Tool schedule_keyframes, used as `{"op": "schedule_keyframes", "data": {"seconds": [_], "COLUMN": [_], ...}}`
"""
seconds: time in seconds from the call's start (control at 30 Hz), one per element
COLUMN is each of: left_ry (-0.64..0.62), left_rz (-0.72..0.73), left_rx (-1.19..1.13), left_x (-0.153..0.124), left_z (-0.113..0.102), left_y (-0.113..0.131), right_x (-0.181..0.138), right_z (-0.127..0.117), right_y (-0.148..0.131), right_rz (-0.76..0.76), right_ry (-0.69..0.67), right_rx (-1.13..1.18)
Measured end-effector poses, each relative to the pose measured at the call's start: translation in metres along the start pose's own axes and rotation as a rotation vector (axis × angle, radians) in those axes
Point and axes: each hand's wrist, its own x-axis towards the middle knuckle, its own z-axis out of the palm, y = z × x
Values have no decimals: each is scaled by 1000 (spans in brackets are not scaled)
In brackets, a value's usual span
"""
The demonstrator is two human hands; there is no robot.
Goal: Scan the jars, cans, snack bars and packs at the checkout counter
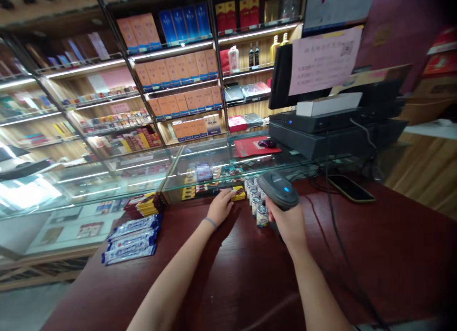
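My right hand (288,221) is wrapped round the handle of a dark barcode scanner (280,190) with a blue light on top. Just left of the scanner, several small jars with silvery lids (262,215) stand in rows on the counter. My left hand (220,208), a band on its wrist, reaches flat over the counter with its fingers stretched out. Its fingertips are beside a small yellow pack (238,193); whether they touch it I cannot tell. Long blue-and-white packets (131,240) lie side by side at the left, with a stack of yellow and dark red packs (143,205) behind them.
A glass display case (200,155) runs along the back of the dark red counter (228,274). At the right lie a phone (352,188) and loose cables (333,216). A monitor (280,78) with a paper sheet stands behind, near a mouse (267,143). Shelves of boxes fill the wall.
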Motion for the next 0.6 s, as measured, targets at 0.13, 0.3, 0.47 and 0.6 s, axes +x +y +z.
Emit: {"op": "schedule_keyframes", "data": {"seconds": [0.13, 0.3, 0.47, 0.6], "left_ry": [58, 214, 306, 319], "left_rz": [17, -116, -248, -370], "left_rx": [57, 195, 385, 588], "left_x": [-34, -79, -116, -133], "left_z": [-33, -87, -140, -177], "left_y": [2, -17, -50, -76], "right_x": [-4, -16, -33, -47], "right_z": [7, 21, 43, 62], "right_y": [2, 0, 0, 7], "right_rz": [26, 18, -80, -93], "right_ry": [-57, -205, -264, -335], "right_rx": [-54, -212, -266, -293]}}
